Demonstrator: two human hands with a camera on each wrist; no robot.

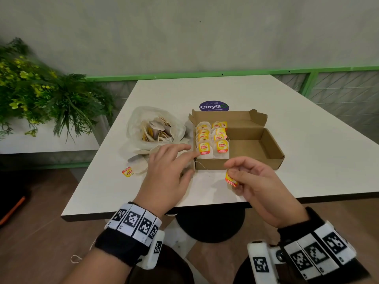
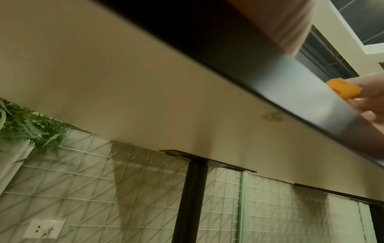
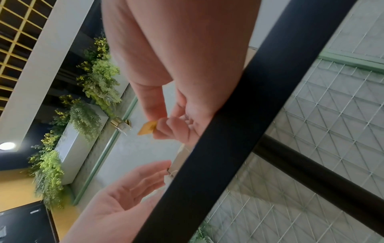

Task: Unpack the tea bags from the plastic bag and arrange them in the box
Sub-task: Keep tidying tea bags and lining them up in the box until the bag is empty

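Head view is showing the right hand [image 1: 249,177] pinching a yellow tag [image 1: 231,179] by its edge, while the left hand [image 1: 170,169] is lying relaxed on the counter [image 1: 307,140] over a pale tea bag [image 1: 189,171] just before the box [image 1: 246,144]. A thin string [image 1: 202,165] is trailing between them. Tea bags like this are likely feather-light, limp and easily torn, so holding the stiff tag or the paper's edge seems safest; more are waiting in the plastic bag [image 1: 155,128] beyond the left hand.

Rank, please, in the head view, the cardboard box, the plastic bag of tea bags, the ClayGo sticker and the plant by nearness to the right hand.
From the right hand, which pinches a yellow tag:
1. Cardboard box, just beyond the fingertips.
2. Plastic bag, to the left, past the box.
3. ClayGo sticker, behind the box.
4. Plant, far left, off the table.
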